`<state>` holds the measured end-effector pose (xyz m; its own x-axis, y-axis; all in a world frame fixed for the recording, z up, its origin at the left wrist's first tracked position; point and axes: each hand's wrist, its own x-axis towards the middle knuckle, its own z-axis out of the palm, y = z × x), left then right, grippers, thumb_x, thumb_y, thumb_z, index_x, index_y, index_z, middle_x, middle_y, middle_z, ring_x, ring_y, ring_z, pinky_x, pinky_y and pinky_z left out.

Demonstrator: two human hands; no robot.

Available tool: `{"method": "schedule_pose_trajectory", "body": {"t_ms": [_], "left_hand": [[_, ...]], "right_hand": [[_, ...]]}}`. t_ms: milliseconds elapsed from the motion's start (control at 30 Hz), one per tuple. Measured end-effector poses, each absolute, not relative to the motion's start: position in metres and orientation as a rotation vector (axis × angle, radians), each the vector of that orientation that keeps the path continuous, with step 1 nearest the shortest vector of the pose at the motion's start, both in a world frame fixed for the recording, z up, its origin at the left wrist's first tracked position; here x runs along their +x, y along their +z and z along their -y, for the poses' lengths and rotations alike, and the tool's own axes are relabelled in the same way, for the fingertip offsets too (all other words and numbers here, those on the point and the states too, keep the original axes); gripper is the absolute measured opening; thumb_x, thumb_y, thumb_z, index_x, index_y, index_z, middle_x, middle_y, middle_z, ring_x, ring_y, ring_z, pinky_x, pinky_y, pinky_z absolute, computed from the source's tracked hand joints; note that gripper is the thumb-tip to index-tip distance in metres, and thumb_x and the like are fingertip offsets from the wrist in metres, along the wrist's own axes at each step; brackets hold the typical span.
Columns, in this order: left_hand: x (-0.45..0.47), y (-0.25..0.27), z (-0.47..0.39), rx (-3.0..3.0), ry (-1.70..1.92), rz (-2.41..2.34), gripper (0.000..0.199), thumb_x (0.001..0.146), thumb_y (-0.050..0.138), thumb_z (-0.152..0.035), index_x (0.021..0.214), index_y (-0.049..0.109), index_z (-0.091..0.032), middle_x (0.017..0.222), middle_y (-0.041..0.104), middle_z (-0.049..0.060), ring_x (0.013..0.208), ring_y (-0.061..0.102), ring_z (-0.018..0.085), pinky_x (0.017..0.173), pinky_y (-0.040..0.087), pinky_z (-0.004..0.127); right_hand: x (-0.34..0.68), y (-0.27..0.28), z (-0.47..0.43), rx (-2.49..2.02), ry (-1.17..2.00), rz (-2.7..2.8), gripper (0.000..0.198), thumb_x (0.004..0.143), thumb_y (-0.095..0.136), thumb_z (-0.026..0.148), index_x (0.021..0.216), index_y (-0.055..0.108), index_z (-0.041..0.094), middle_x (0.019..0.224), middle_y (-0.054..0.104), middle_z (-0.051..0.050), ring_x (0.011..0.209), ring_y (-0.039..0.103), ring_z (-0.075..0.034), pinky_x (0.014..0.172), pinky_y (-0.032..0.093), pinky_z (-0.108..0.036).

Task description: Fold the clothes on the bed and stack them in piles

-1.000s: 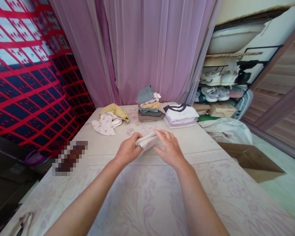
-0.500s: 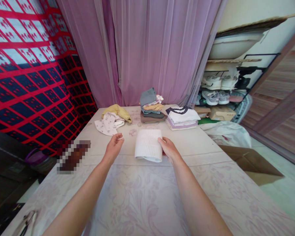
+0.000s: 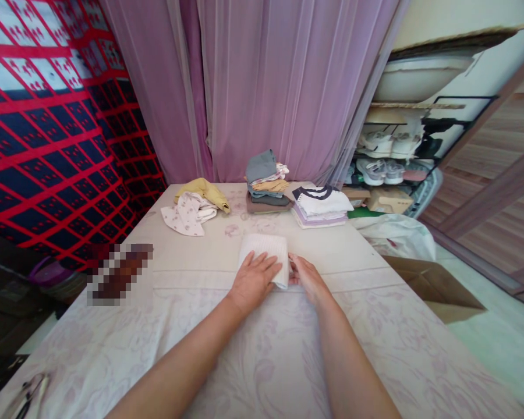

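Note:
A white ribbed garment (image 3: 266,243), folded into a small thick rectangle, lies on the bed in front of me. My left hand (image 3: 254,280) rests flat on its top, with the fingers spread toward the right. At the garment's right edge is my right hand (image 3: 308,276), thumb and fingers loosely curved and apart; its fingertips are beside the edge, and I cannot see clearly whether they touch it.
Behind the garment stand a stack of folded dark and tan clothes (image 3: 268,187) and a stack of white and lilac clothes (image 3: 321,206). A crumpled yellow garment (image 3: 205,195) and a spotted garment (image 3: 188,214) lie at the left. Beyond the right edge is a cardboard box (image 3: 432,285).
My left hand has come from the left onto the garment, which now lies flatter. My right thumb has slipped off the top to the right edge.

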<state>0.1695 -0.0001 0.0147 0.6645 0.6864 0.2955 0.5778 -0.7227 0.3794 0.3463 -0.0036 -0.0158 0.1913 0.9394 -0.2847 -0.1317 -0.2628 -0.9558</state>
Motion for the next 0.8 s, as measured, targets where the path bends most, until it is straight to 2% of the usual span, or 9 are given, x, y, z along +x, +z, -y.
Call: {"method": "schedule_pose_trajectory", "body": {"t_ms": [133,200,267,367,433,600,667,733,800], "left_hand": [[0.143,0.017,-0.013,1.818,1.313,-1.155,0.030,0.088,0.049,-0.032,0.113,0.061,-0.022,0.114,0.067,0.007,0.110,0.059,0.020,0.098,0.043,0.039],[0.120,0.017,-0.015,1.308,1.602,-1.235,0.032,0.087,0.049,-0.041,0.109,0.059,-0.021,0.107,0.067,0.007,0.099,0.063,0.018,0.086,0.050,0.033],[0.094,0.013,-0.015,0.971,1.699,-1.284,0.039,0.081,0.057,-0.042,0.115,0.053,-0.023,0.108,0.064,0.005,0.095,0.063,0.016,0.079,0.052,0.029],[0.061,0.005,-0.011,0.716,1.584,-1.419,0.057,0.081,0.061,-0.036,0.131,0.035,-0.030,0.111,0.061,0.005,0.089,0.064,0.014,0.075,0.054,0.028],[0.047,0.003,-0.009,0.634,1.472,-1.467,0.059,0.083,0.059,-0.032,0.135,0.031,-0.031,0.110,0.060,0.006,0.085,0.064,0.013,0.073,0.055,0.028],[0.033,0.007,-0.011,0.758,1.282,-1.493,0.058,0.074,0.060,-0.012,0.128,0.047,-0.026,0.097,0.060,0.003,0.070,0.061,0.009,0.061,0.055,0.021],[0.027,0.008,-0.011,0.898,1.169,-1.518,0.053,0.070,0.059,-0.011,0.121,0.055,-0.025,0.095,0.061,0.003,0.069,0.061,0.010,0.060,0.055,0.021],[0.021,0.007,-0.008,1.116,1.057,-1.626,0.049,0.067,0.062,-0.013,0.114,0.061,-0.024,0.102,0.061,0.004,0.073,0.061,0.013,0.067,0.056,0.027],[0.017,0.006,-0.003,1.420,1.003,-1.816,0.048,0.064,0.064,-0.015,0.112,0.063,-0.022,0.118,0.056,0.009,0.084,0.062,0.018,0.080,0.054,0.036]], "right_hand": [[0.348,-0.021,0.002,-1.494,1.195,0.945,0.041,0.070,0.060,0.034,0.108,0.067,0.019,0.086,0.065,-0.001,0.062,0.052,-0.011,0.045,0.042,-0.019],[0.346,-0.024,0.000,-1.539,1.140,0.994,0.045,0.066,0.061,0.030,0.109,0.066,0.018,0.073,0.060,0.001,0.055,0.047,-0.010,0.042,0.039,-0.018],[0.345,-0.029,-0.002,-1.568,1.074,1.047,0.047,0.065,0.059,0.030,0.109,0.065,0.017,0.065,0.057,0.003,0.051,0.044,-0.009,0.041,0.036,-0.019],[0.344,-0.035,-0.004,-1.588,0.970,1.146,0.046,0.064,0.056,0.029,0.107,0.066,0.017,0.066,0.060,0.003,0.052,0.046,-0.010,0.046,0.038,-0.021],[0.344,-0.036,-0.005,-1.595,0.908,1.207,0.045,0.063,0.055,0.028,0.105,0.067,0.018,0.069,0.062,0.003,0.055,0.049,-0.011,0.051,0.040,-0.022],[0.350,-0.031,0.000,-1.684,0.801,1.276,0.046,0.065,0.050,0.026,0.107,0.069,0.019,0.061,0.059,0.004,0.051,0.047,-0.012,0.052,0.038,-0.023],[0.355,-0.028,0.004,-1.762,0.754,1.292,0.046,0.067,0.049,0.025,0.108,0.069,0.020,0.063,0.060,0.003,0.052,0.048,-0.012,0.052,0.039,-0.025],[0.360,-0.025,0.009,-1.855,0.663,1.357,0.043,0.068,0.049,0.024,0.105,0.070,0.023,0.074,0.064,0.000,0.058,0.053,-0.014,0.058,0.043,-0.027],[0.361,-0.022,0.013,-1.923,0.480,1.447,0.036,0.070,0.050,0.022,0.098,0.073,0.024,0.089,0.066,-0.003,0.072,0.058,-0.017,0.069,0.046,-0.031]]}}
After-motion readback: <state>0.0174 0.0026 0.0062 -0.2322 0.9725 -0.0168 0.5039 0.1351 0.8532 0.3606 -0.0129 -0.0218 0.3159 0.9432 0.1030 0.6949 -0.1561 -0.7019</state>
